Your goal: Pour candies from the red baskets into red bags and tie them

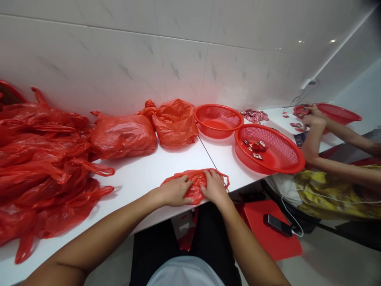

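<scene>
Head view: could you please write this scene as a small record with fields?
Left hand: on a crumpled red bag
Right hand: on the same bag
Grip: pressing or pinching, cannot tell
Left side: heap of red bags
By the wall: bulging bag, open-topped bag
Right side: smaller basket; larger basket with wrapped pieces
Far right: another person's hands

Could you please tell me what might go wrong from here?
The flat bag under the left hand and right hand lies at the table's front edge and might slide off. The larger basket seems to overhang that edge, so a bump could spill its wrapped pieces.
</scene>
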`<state>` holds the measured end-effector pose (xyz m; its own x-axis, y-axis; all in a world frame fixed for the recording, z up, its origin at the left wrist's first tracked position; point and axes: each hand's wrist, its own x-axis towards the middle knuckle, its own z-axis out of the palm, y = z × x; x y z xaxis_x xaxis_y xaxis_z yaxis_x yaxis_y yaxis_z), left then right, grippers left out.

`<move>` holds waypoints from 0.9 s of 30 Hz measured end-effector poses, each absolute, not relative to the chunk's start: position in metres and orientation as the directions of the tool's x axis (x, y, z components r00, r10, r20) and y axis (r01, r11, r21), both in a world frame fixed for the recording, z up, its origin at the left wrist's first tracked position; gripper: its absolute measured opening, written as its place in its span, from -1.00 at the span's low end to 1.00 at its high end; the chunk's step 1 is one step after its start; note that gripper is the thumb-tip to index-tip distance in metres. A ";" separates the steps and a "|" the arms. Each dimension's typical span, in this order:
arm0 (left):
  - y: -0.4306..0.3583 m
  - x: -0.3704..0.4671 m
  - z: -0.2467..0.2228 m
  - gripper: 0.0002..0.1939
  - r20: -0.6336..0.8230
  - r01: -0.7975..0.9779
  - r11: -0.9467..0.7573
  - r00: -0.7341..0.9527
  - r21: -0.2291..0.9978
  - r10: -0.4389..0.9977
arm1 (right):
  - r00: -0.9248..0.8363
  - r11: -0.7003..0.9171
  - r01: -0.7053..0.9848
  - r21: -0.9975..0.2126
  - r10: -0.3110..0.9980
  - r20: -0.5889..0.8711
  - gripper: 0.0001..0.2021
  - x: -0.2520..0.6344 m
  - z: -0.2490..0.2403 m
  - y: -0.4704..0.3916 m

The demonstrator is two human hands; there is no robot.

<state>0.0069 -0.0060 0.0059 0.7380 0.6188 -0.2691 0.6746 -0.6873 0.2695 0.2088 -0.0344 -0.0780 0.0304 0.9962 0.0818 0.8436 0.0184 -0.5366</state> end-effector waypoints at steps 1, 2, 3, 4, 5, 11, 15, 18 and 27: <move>-0.009 0.003 0.010 -0.51 -0.256 0.653 -0.691 0.758 0.310 0.601 | -0.001 0.032 0.835 -0.550 0.998 0.057 -0.24 0.216 -0.082 -0.029; -0.013 0.001 0.013 -0.56 -0.232 0.623 -0.702 0.782 0.346 0.579 | -0.035 0.051 0.822 -0.568 0.999 0.039 -0.15 0.223 -0.083 -0.025; -0.015 -0.001 0.016 -0.61 -0.198 0.586 -0.719 0.808 0.374 0.555 | -0.067 0.069 0.808 -0.585 0.997 0.024 -0.07 0.229 -0.083 -0.022; -0.017 -0.002 0.017 -0.62 -0.155 0.547 -0.741 0.832 0.389 0.533 | -0.093 0.079 0.796 -0.600 0.996 0.008 -0.02 0.233 -0.083 -0.020; -0.018 -0.002 0.017 -0.62 -0.103 0.513 -0.765 0.849 0.390 0.517 | -0.109 0.081 0.787 -0.611 0.994 -0.008 0.00 0.236 -0.081 -0.019; 0.003 0.000 -0.017 -0.71 0.114 0.542 -0.817 0.815 0.196 0.568 | -0.152 0.253 0.577 -0.777 0.967 0.202 -0.40 0.252 -0.075 -0.030; 0.015 -0.009 -0.046 -0.63 0.128 0.574 -0.779 0.778 0.251 0.615 | 0.638 0.179 0.317 -0.931 0.687 0.349 -0.61 0.301 -0.078 -0.050; 0.016 -0.013 -0.057 -0.58 0.171 0.557 -0.774 0.767 0.301 0.619 | 0.930 0.216 -0.045 -0.975 0.365 0.038 -0.48 0.359 -0.074 -0.057; 0.021 -0.021 -0.064 -0.53 0.207 0.478 -0.779 0.782 0.406 0.588 | 0.518 -0.111 -0.564 -0.818 0.724 -0.455 -0.74 0.424 -0.063 -0.040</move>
